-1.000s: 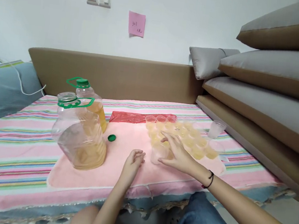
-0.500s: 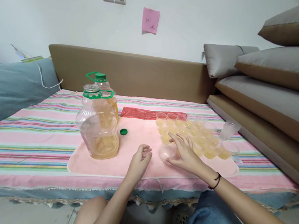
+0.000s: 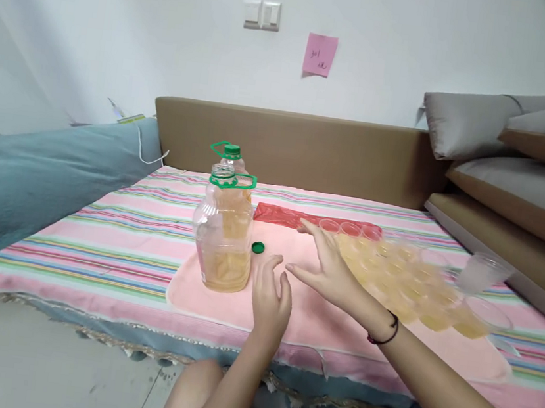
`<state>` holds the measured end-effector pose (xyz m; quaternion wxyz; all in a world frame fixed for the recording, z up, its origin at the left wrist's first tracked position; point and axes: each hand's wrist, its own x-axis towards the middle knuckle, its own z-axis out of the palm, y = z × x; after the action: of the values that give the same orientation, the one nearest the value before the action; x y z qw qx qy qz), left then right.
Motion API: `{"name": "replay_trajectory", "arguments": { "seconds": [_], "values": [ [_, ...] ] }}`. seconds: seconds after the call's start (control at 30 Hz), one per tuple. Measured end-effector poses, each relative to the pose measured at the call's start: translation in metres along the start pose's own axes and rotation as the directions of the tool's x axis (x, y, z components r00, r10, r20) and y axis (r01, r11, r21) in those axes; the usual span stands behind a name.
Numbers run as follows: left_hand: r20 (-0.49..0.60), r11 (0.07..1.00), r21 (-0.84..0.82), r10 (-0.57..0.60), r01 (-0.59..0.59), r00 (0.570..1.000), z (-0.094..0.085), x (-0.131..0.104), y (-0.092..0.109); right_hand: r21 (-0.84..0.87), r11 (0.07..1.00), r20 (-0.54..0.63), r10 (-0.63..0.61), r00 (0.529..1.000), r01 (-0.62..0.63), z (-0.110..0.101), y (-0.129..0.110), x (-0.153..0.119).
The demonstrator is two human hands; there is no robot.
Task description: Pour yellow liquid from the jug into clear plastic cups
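On the pink mat [image 3: 324, 329], an uncapped plastic jug [image 3: 222, 234] holds yellow liquid [image 3: 227, 272]. Just right, the empty left hand [image 3: 271, 298] is half-curled; the right hand [image 3: 328, 267], also empty, is splayed wider near rows of plastic cups [image 3: 411, 286]. A green cap [image 3: 258, 248] lies beside the jug.
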<state>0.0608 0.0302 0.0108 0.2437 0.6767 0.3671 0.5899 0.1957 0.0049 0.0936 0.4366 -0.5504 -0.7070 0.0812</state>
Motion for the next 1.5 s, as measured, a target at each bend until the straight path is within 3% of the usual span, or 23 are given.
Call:
{"name": "replay_trajectory", "arguments": {
  "seconds": [0.07, 0.13, 0.23, 0.33, 0.5, 0.7, 0.9, 1.07, 1.17, 1.27, 1.37, 1.5],
  "values": [
    [-0.213, 0.970, 0.138, 0.227, -0.201, 0.950, -0.013, 0.007, -0.004, 0.105, 0.994, -0.001, 0.019, 1.000, -0.018, 0.025, 0.001, 0.013],
    [-0.336, 0.926, 0.257, 0.355, -0.277, 0.872, -0.030, 0.015, -0.009, 0.209, 0.977, 0.010, 0.053, 0.999, -0.054, 0.051, 0.009, 0.023],
    [-0.476, 0.931, 0.310, 0.329, -0.194, 0.816, -0.054, 0.025, -0.014, 0.351, 0.931, 0.049, 0.084, 0.995, -0.096, 0.090, 0.026, 0.033],
    [-0.581, 0.979, 0.198, 0.165, -0.059, 0.797, -0.072, 0.031, -0.019, 0.464, 0.882, 0.085, 0.051, 0.995, -0.085, 0.119, 0.036, 0.040],
    [-0.574, 0.996, -0.019, -0.078, 0.082, 0.815, -0.085, 0.037, -0.025, 0.586, 0.809, 0.104, -0.019, 0.994, -0.046, 0.145, 0.030, 0.046],
    [-0.523, 0.967, -0.217, -0.232, 0.135, 0.820, -0.086, 0.037, -0.026, 0.631, 0.775, 0.004, 0.032, 0.999, -0.027, 0.163, 0.015, 0.051],
    [-0.516, 0.958, -0.259, -0.245, 0.122, 0.821, -0.084, 0.035, -0.021, 0.618, 0.786, -0.127, 0.106, 0.986, -0.005, 0.164, 0.002, 0.042],
    [-0.506, 0.964, -0.259, -0.193, 0.066, 0.840, -0.088, 0.036, -0.021, 0.589, 0.808, -0.187, 0.142, 0.972, -0.005, 0.139, -0.007, 0.025],
    [-0.325, 0.923, -0.345, -0.288, 0.171, 0.901, -0.089, 0.036, -0.023, 0.583, 0.813, -0.228, 0.150, 0.962, 0.012, 0.111, -0.012, 0.011],
    [0.045, 0.851, -0.411, -0.340, 0.328, 0.939, -0.085, 0.036, -0.022, 0.564, 0.825, -0.236, 0.191, 0.953, -0.025, 0.076, -0.018, -0.008],
    [0.352, 0.794, -0.462, -0.243, 0.394, 0.904, -0.077, 0.033, -0.013, 0.523, 0.844, -0.203, 0.260, 0.944, -0.120, 0.036, -0.023, -0.031],
    [0.628, 0.732, -0.488, -0.083, 0.475, 0.774, -0.059, 0.019, 0.006, 0.459, 0.858, -0.156, 0.332, 0.930, -0.230, -0.014, -0.023, -0.071]
  ]
}}
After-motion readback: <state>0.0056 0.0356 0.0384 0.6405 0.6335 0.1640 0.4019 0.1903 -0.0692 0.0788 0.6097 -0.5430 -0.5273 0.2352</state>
